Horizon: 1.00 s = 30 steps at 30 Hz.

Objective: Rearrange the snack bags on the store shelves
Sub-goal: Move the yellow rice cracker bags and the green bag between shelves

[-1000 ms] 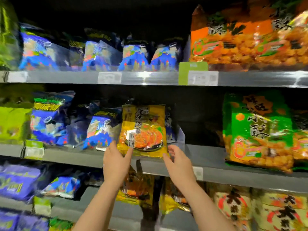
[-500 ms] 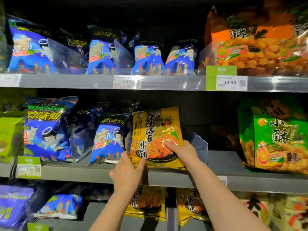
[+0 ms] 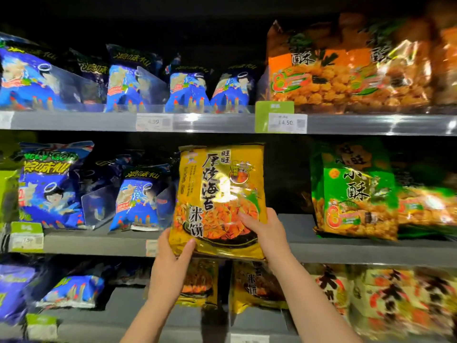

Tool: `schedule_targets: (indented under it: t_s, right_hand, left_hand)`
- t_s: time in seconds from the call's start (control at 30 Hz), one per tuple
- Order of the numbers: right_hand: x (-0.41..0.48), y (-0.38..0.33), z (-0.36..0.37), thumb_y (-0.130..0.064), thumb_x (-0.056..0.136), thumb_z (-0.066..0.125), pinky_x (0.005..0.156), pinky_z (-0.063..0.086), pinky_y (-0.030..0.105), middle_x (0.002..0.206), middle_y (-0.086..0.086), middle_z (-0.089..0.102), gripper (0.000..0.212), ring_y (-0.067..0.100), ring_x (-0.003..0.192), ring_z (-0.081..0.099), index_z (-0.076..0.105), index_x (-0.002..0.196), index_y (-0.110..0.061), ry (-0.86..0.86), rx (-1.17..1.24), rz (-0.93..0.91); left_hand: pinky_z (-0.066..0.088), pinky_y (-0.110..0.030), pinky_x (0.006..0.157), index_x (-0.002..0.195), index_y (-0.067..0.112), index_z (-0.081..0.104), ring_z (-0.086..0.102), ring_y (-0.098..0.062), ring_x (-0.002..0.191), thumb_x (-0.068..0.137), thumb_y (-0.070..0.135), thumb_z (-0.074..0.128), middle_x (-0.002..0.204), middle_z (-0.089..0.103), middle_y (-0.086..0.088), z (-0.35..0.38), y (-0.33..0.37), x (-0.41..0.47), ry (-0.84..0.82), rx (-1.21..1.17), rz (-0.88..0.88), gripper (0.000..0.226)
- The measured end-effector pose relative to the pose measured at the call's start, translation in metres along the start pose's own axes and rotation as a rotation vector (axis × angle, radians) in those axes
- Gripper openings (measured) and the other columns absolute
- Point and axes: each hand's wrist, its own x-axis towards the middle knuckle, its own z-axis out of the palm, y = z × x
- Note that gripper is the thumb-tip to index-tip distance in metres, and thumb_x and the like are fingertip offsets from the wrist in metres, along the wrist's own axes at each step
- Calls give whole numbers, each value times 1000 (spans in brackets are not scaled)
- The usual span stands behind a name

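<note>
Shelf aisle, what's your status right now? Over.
Both hands on the yellow rice cracker bag: left hand at its bottom corner, right hand on its front. Bag upright at the middle shelf edge. Blue snack bag close beside, left.

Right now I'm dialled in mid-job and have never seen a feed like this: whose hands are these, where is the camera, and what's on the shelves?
There is no machine here. A person wears one wide-angle camera on the head, looking forward and down at store shelves. The left hand grips the lower left corner of a shiny yellow rice-cracker bag, and the right hand presses its lower right front. The bag stands upright at the front edge of the grey middle shelf. To its left stand blue snack bags with a cartoon angel between clear plastic dividers. To its right stands a green snack bag. Orange bags fill the top shelf's right side, and more yellow bags sit below.
</note>
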Motion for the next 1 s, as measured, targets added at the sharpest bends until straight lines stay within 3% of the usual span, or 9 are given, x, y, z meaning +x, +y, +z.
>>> schedule_targets:
  t_s: [0.17, 0.27, 0.4, 0.5, 0.63, 0.73, 0.83, 0.9, 1.0]
  right_hand:
    - [-36, 35, -36, -21, 80, 70, 74, 47, 19, 100, -5, 64, 33, 13, 97, 61, 54, 109, -19, -145, 45, 88]
    - [-59, 65, -48, -16, 76, 74, 80, 49, 21, 101, -4, 67, 33, 10, 93, 63, 57, 104, -24, -233, 45, 152]
    - [-95, 115, -54, -19, 66, 82, 84, 50, 25, 103, 0, 67, 43, 15, 96, 64, 58, 102, -21, -300, 55, 259]
    - [-123, 149, -60, -6, 76, 73, 68, 48, 11, 92, -11, 62, 33, -2, 82, 58, 52, 96, -23, -303, 95, 362]
    - [-147, 183, -69, 2, 79, 68, 59, 42, 12, 85, -14, 55, 35, -5, 75, 50, 48, 100, -18, -244, 138, 477]
    - [-143, 206, -75, -11, 75, 75, 72, 43, 19, 99, 0, 66, 41, 7, 87, 59, 55, 111, -13, -170, 134, 537]
    - [-130, 207, -78, -45, 54, 84, 107, 36, 41, 139, 7, 49, 100, 24, 125, 47, 39, 139, -14, -93, 146, 498]
    - [-111, 205, -81, -39, 69, 78, 114, 23, 42, 151, 4, 32, 96, 24, 138, 31, 25, 147, -17, -52, 183, 499]
    - [-80, 208, -89, -22, 83, 67, 113, 19, 39, 155, 4, 21, 83, 22, 141, 22, 16, 148, -15, -28, 192, 489]
  left_hand:
    - [37, -35, 76, 112, 22, 51, 57, -26, 92, 80, 64, 34, 101, 62, -7, 2, -34, -54, -64, -17, -113, 56]
    - [36, -34, 79, 105, 20, 55, 56, -26, 97, 84, 60, 32, 100, 60, -7, 1, -50, -74, -4, 39, -171, 51]
    - [37, -35, 77, 115, 12, 49, 57, -29, 99, 93, 32, 47, 103, 59, -8, 3, -59, -98, 146, 114, -216, 29]
    - [35, -34, 76, 130, 10, 37, 56, -30, 99, 92, 27, 49, 109, 56, -9, 8, -61, -118, 204, 163, -262, 43]
    - [44, -42, 82, 134, 11, 33, 55, -32, 99, 92, 30, 48, 115, 58, -15, 16, -80, -136, 136, 218, -297, 48]
    - [42, -44, 90, 134, 9, 36, 52, -33, 111, 92, 27, 48, 124, 54, -18, 25, -88, -138, 93, 254, -333, 47]
    - [44, -41, 84, 130, 10, 40, 54, -30, 102, 92, 29, 48, 118, 57, -16, 34, -95, -136, 52, 254, -335, 43]
    - [42, -40, 83, 129, 12, 41, 53, -29, 104, 92, 31, 47, 119, 56, -14, 40, -101, -133, 26, 266, -344, 42]
    - [42, -42, 87, 129, 12, 41, 51, -30, 108, 92, 30, 46, 122, 54, -14, 48, -107, -124, -7, 273, -358, 41]
